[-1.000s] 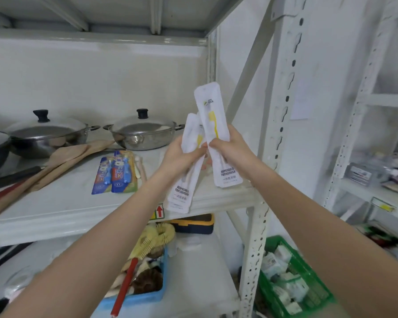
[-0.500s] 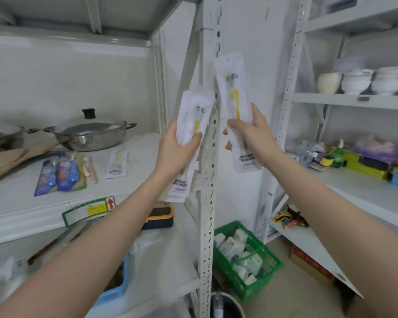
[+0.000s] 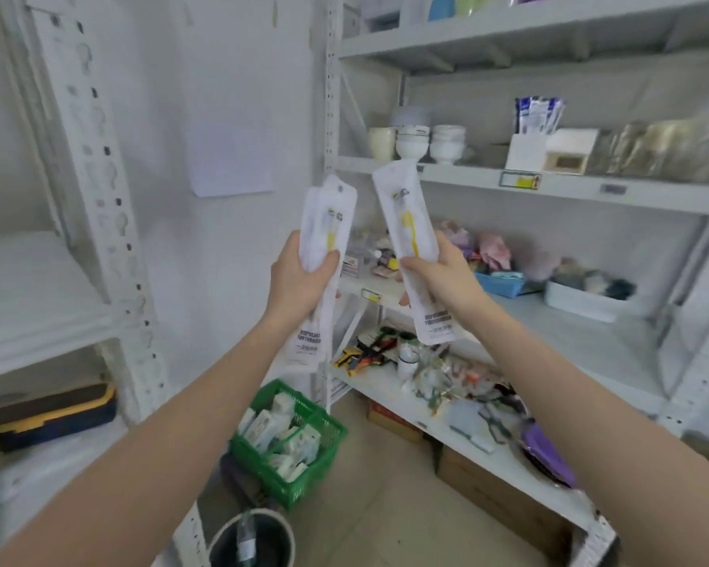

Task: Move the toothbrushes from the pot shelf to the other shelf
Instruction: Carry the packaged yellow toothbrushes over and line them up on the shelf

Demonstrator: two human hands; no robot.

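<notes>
Basket (image 3: 289, 452) on floor, left of shelf (image 3: 549, 186) holding bowls (image 3: 430, 143).

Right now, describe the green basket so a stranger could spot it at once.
Start at the grey shelving unit on the right and drop to the floor by its near post. There sits the green basket, an open mesh crate filled with small white packets. It is the only bright green thing down there; the round dark bucket beside it is plain.

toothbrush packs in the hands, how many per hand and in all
left hand: 2 overlapping white toothbrush packs, as far as the edges show
right hand: 1 white toothbrush pack
total: 3
</notes>
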